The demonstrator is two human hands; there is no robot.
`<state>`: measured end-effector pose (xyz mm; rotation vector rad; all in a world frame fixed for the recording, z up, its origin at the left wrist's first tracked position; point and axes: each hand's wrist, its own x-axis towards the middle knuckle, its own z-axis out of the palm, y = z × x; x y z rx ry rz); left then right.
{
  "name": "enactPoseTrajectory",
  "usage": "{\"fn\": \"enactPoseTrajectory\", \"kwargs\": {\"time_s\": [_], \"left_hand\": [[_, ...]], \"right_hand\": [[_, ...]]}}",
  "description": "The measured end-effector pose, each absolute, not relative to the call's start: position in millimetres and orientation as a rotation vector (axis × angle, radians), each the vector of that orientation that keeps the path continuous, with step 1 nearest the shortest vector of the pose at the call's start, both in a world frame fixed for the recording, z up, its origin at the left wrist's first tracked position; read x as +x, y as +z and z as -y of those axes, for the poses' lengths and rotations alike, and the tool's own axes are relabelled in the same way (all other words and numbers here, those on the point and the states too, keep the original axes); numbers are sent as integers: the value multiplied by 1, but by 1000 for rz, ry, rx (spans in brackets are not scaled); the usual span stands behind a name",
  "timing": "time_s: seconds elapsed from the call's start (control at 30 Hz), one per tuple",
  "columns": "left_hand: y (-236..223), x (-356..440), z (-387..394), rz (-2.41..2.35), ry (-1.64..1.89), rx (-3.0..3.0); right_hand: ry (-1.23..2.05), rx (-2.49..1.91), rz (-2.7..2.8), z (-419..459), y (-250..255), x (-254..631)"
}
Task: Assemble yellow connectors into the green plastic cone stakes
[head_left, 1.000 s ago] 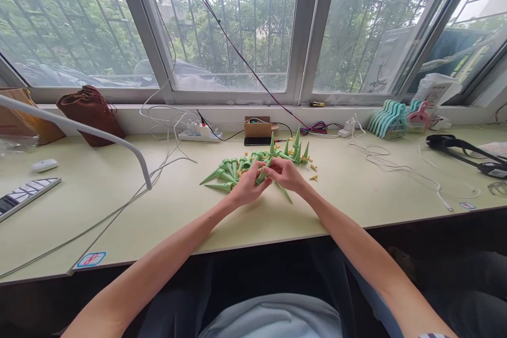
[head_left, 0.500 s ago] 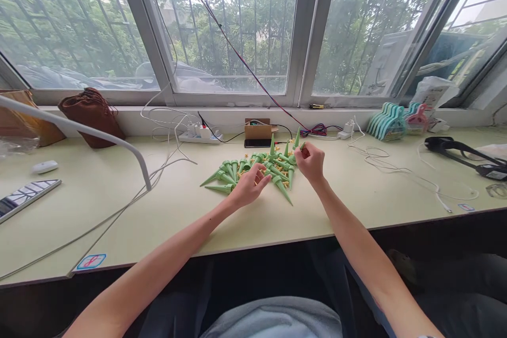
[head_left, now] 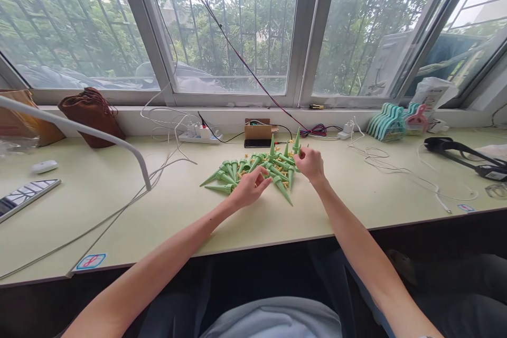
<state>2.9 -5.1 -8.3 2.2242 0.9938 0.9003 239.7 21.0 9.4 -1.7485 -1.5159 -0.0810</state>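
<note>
A pile of green cone-shaped plastic spikes with ribbed collars lies in the middle of the desk, and a few stand point up. Small yellow pieces are scattered among them. Over the near side of the pile is my left hand, thumb and fingers apart, with nothing visibly held. My right hand is closed at the pile's right edge, in a pinch around a green spike mostly hidden by the fingers. Just beyond it an upright spike stands, and another spike points toward me.
Behind the pile are a small cardboard box and a dark phone. A power strip and white cables lie left of it. Teal hangers and black goggles sit at right; a brown pouch is at left.
My right hand has shifted slightly down and left, with its fingers turned a little. My left hand has barely moved, and the pile looks the same.
</note>
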Motion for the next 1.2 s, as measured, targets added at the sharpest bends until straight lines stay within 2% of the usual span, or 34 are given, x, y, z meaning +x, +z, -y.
{"fn": "enactPoseTrajectory", "kwargs": {"time_s": [0.4, 0.63, 0.9, 1.2], "left_hand": [[-12, 2, 3, -969, 887, 2286], [-9, 3, 6, -974, 872, 2285], [-11, 3, 5, -978, 852, 2298], [-15, 1, 3, -984, 828, 2327]], "right_hand": [[30, -1973, 1540, -23, 8, 241], [-1, -1932, 1465, -20, 10, 240], [-99, -1586, 1447, -17, 13, 234], [302, -1203, 2038, -12, 2, 214]]}}
